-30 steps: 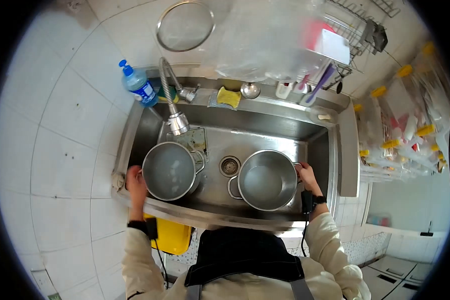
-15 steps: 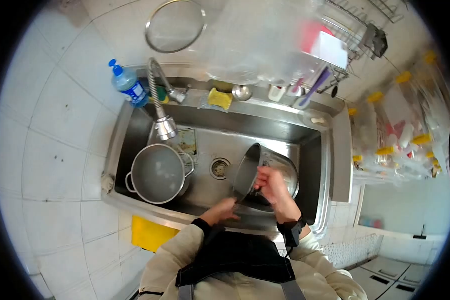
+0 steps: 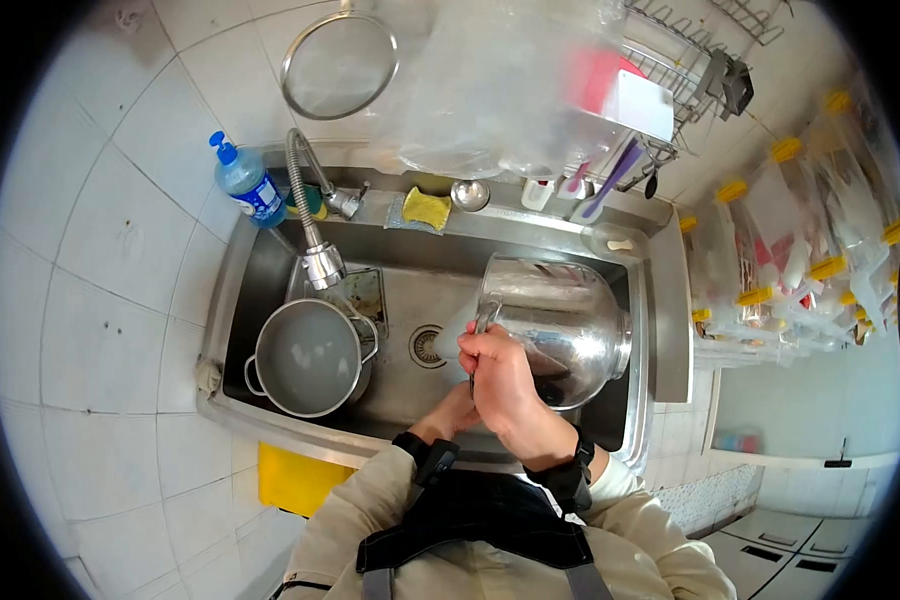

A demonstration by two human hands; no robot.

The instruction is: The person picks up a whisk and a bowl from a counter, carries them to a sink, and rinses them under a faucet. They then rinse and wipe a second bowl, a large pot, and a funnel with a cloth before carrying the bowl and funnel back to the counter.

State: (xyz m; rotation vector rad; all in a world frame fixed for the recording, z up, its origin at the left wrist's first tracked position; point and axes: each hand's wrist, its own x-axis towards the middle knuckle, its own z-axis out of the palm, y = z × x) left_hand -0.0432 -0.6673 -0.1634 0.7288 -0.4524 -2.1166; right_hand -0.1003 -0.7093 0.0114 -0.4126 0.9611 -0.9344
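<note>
A shiny metal pot [image 3: 560,325] lies tipped on its side in the right half of the sink [image 3: 410,250], its mouth facing left toward the drain [image 3: 427,345]. Whitish water runs from its mouth. My right hand [image 3: 500,375] is closed on the pot's handle near the rim. Just left of it, my left hand [image 3: 455,412] is at the lower edge of the pot's mouth, its fingers partly hidden. A two-handled pot [image 3: 308,357] with cloudy water stands upright at the left, below the faucet [image 3: 322,265].
A blue soap bottle [image 3: 250,187], a yellow sponge [image 3: 427,208] and a metal ladle [image 3: 470,194] are along the sink's back edge. Utensils [image 3: 610,182] hang at the back right. Clipped bags [image 3: 770,230] hang farther right. A yellow object [image 3: 295,480] is below the sink's front edge.
The metal pot has tipped further, so its outside and base now show. My right hand has moved left with the handle, and my left hand has come close to it.
</note>
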